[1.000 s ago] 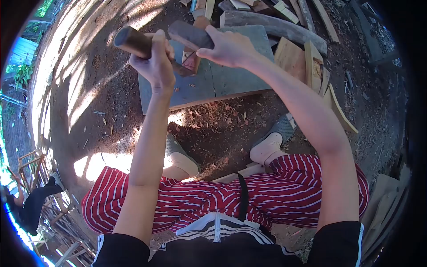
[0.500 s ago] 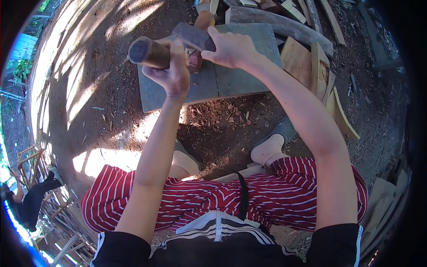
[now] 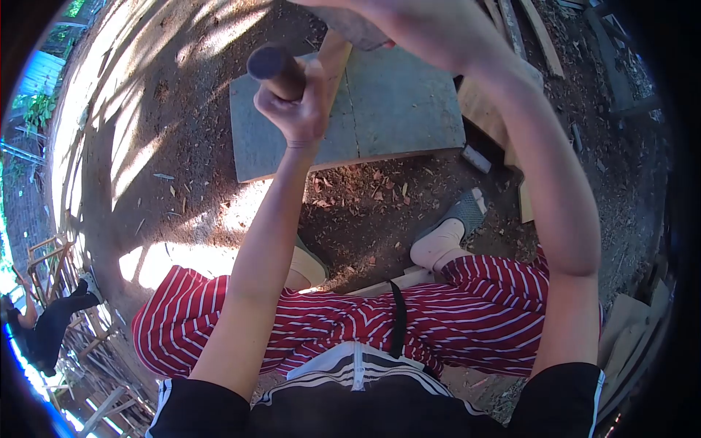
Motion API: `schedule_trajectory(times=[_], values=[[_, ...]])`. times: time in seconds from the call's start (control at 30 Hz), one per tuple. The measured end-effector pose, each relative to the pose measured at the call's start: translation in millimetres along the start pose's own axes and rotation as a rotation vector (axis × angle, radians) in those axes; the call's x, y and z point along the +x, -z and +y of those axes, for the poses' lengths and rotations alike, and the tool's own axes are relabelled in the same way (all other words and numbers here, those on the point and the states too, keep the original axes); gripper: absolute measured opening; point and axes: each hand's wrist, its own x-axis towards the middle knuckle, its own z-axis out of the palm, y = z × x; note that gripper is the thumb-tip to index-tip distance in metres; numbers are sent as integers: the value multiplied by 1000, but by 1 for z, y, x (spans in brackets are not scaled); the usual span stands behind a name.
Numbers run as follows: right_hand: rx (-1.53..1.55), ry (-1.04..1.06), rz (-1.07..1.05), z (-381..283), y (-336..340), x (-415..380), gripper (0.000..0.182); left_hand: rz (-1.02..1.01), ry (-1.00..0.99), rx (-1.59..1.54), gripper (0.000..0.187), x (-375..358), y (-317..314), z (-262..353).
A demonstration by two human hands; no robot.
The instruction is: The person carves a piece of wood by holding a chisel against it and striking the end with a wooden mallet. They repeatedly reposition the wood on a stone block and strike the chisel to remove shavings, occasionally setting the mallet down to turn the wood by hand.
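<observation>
My left hand (image 3: 296, 113) is closed around a thick, round wooden handle (image 3: 272, 64), whose dark end points up towards me. A pale length of wood (image 3: 334, 62) runs up from beside that hand, over the grey slab (image 3: 409, 102). At the top edge, my right hand (image 3: 394, 14) is partly cut off and its fingers are mostly hidden. Beneath it shows a grey-brown block (image 3: 354, 28), blurred, which this hand holds above the slab.
Boards and offcuts (image 3: 482, 109) lie right of the slab, with a small block (image 3: 477, 158) by its corner. Wood chips (image 3: 358, 186) cover the ground between my sandalled feet (image 3: 438, 244). Another person (image 3: 58, 328) is at the far left, near stacked sticks.
My right hand has risen with the grey-brown block towards the top edge. My left hand has shifted slightly right and down, still around the handle.
</observation>
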Motion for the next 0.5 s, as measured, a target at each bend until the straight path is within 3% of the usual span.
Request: schedule_trajectory(times=[0.07, 0.1, 0.17, 0.2, 0.27, 0.3, 0.33, 0.37, 0.4, 0.43, 0.47, 0.5], values=[[-102, -51, -138, -27, 7, -12, 50, 46, 187, -96, 15, 4, -2, 6], [-153, -78, -205, -40, 10, -19, 51, 43, 179, -105, 15, 5, -1, 6], [-254, -129, -336, -58, 17, -26, 51, 45, -201, 98, 22, 5, 0, 2], [-262, -132, -325, -64, 27, -26, 51, 41, -208, 87, 22, 8, -5, 6], [-207, 48, -252, -72, 39, -26, 51, 29, 96, -7, 28, 7, -9, 14], [-197, 37, -263, -72, 31, -26, 51, -91, 144, -46, 21, 4, -2, 7], [-152, -77, -249, -72, 22, -21, 60, -87, 149, -44, 21, -6, 0, -8], [-113, -185, -225, -71, 16, -17, 73, 0, 206, -319, 25, -18, 1, -30], [-117, -178, -218, -61, 6, -22, 73, 82, 259, -595, 32, -23, 0, -44], [-334, -34, -123, -44, -9, -30, 63, 312, 765, -688, 39, -16, -2, -50], [-552, 106, -24, -35, -15, -33, 53, 299, 758, -696, 39, -14, -1, -63], [-611, 223, 47, -34, -9, -28, 44, 167, 615, -675, 32, -15, -1, -81]])
